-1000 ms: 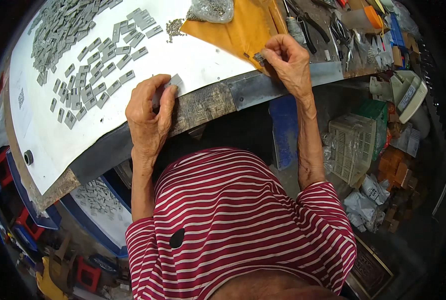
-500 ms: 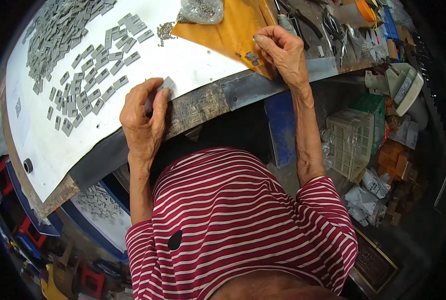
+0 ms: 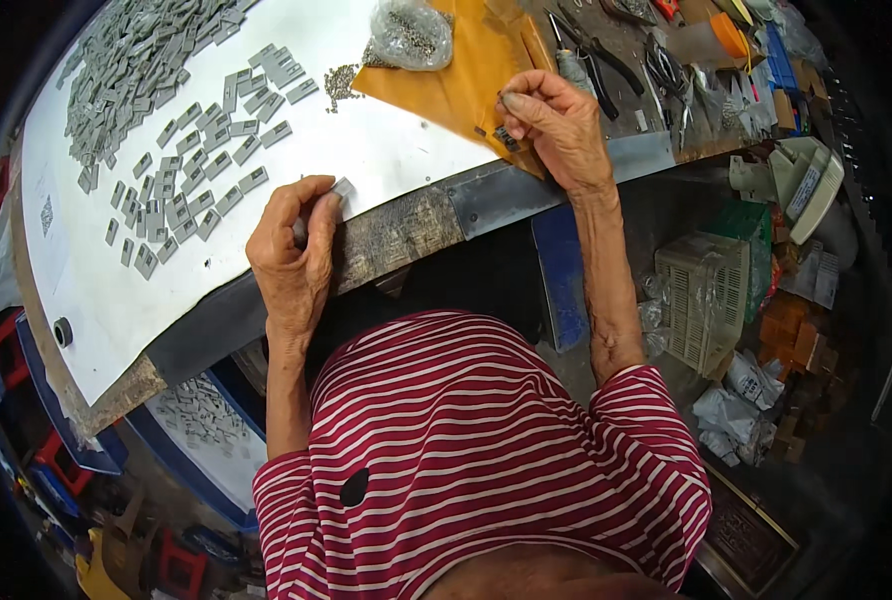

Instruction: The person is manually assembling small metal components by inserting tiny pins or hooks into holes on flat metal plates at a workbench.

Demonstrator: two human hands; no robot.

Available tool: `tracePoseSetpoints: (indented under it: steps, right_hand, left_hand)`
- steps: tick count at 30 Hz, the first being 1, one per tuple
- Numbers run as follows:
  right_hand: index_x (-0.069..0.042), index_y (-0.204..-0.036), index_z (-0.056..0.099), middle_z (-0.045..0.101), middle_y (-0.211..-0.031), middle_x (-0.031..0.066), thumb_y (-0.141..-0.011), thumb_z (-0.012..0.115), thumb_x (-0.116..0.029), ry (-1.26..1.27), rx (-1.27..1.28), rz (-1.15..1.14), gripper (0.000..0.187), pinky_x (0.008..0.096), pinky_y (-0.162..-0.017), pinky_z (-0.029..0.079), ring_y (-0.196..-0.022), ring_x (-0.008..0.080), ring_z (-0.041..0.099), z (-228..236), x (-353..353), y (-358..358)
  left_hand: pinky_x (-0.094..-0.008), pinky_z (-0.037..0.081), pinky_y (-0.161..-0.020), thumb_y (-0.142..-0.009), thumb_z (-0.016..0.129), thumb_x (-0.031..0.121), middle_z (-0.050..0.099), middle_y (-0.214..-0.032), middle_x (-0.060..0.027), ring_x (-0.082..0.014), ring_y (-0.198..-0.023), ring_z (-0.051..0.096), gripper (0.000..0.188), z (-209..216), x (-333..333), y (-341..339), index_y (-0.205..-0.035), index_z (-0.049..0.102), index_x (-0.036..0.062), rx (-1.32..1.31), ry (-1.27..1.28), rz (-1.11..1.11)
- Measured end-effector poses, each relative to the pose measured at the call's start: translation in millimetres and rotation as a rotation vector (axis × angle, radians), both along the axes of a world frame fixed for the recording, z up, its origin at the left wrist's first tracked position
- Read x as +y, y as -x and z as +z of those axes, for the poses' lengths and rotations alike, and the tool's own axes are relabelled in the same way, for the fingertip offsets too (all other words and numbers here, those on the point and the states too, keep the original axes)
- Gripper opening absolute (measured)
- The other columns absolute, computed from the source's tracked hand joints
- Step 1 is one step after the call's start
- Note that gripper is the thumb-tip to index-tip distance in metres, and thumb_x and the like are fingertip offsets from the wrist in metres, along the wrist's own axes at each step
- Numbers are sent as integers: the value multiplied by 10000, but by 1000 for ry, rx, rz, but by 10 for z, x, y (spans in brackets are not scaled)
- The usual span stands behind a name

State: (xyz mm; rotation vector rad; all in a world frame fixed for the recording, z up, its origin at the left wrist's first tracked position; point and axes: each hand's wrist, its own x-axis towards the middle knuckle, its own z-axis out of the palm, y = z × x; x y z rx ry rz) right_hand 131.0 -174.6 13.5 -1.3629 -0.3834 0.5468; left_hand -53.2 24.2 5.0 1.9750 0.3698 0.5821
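My left hand (image 3: 294,243) rests at the near edge of the white tabletop (image 3: 386,160) and pinches a small grey rectangular piece (image 3: 343,187) between thumb and fingers. My right hand (image 3: 556,122) is raised over the edge of a yellow-brown sheet (image 3: 466,80), its fingertips pinched on something tiny that I cannot make out. Several loose grey pieces (image 3: 181,190) lie in rows to the left of my left hand, and a dense heap of grey pieces (image 3: 126,70) fills the far left corner. A little pile of small metal bits (image 3: 340,80) lies by the sheet.
A clear plastic bag (image 3: 411,32) of small parts sits on the yellow-brown sheet. Pliers and hand tools (image 3: 606,55) lie at the far right of the bench. Below the bench to the right stand a beige slotted crate (image 3: 706,300) and boxes. A blue tray (image 3: 201,430) of pieces sits under the left.
My right hand has lifted and moved up and left over the yellow-brown sheet, fingertips pinched. My left hand keeps the grey piece at the table edge.
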Motion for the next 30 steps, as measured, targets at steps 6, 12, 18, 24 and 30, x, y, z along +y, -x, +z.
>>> tracePoseSetpoints:
  steps: [6,12,18,24,30]
  right_hand:
    - [14,-885,597,594,-718,22,-785,610,-38,151,-178,-47,113,162,-551,440,-601,44,526,24,33,39]
    - [22,-889,593,584,-710,7,-762,629,-31,246,-236,-110,142,164,-538,438,-600,37,526,73,71,89]
    - [33,-884,592,544,-641,1,-781,595,-6,318,-257,-95,110,163,-505,377,-548,44,479,89,119,125]
    - [2,-852,610,551,-644,-22,-785,600,-47,291,-269,-77,84,162,-486,383,-537,27,478,61,105,120]
    - [-1,-881,598,584,-689,1,-802,599,-69,266,-121,13,104,147,-510,406,-594,27,510,138,204,199]
  left_hand:
    - [-223,437,-598,-795,588,-5,595,-771,-72,-122,-663,553,98,61,-32,-13,-890,606,-19,2,65,21]
    - [-218,439,-612,-807,581,8,596,-779,-61,-108,-674,549,112,110,-101,-56,-912,605,-23,31,190,-31]
    - [-199,427,-653,-833,558,38,586,-791,-20,-78,-709,522,178,169,-136,-95,-998,608,-7,98,435,-41]
    - [-205,444,-683,-822,567,54,601,-829,-41,-88,-700,547,206,199,-118,-202,-1013,607,-13,132,584,-97]
    - [-162,425,-575,-836,537,57,561,-737,-18,-46,-607,512,193,180,-114,-247,-998,603,-24,68,710,-110]
